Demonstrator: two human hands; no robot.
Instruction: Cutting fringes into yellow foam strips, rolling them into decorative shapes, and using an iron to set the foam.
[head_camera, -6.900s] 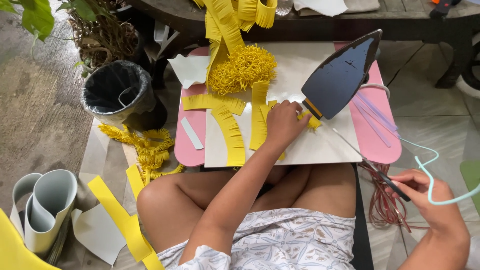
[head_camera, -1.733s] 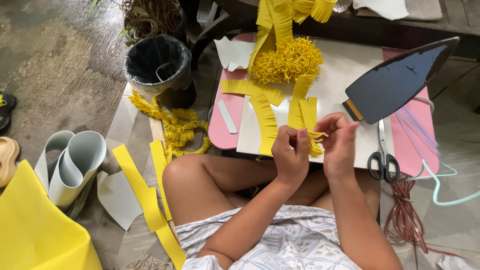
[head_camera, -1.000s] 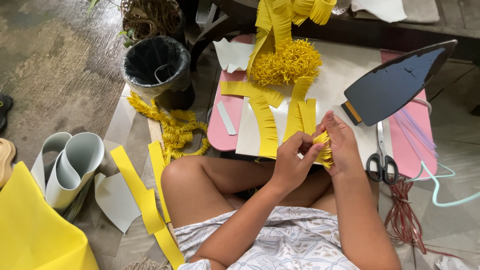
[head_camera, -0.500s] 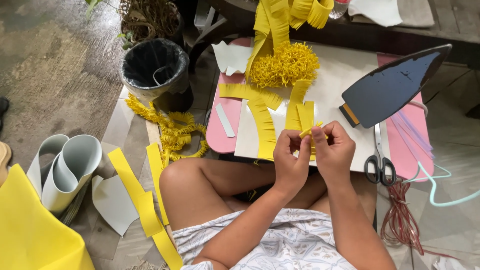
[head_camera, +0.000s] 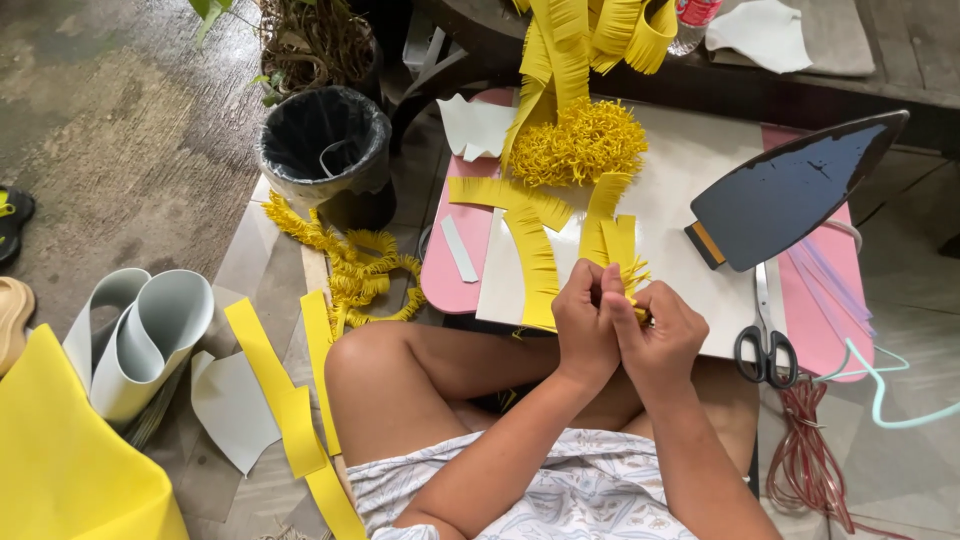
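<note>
Head view, looking down: both hands meet over the lap at the white board's near edge. The left hand and right hand pinch a fringed yellow foam strip between pressed-together fingertips, seemingly rolling it. A clothes iron stands propped soleplate-up; scissors lie beside it.

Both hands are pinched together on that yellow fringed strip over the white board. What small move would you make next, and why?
Probably another short roll of the yellow fringed foam strip between the fingertips. The left hand and right hand pinch its near end together, where the fringe already bunches up, while the rest of the strip lies flat and unrolled on the white board.
</note>
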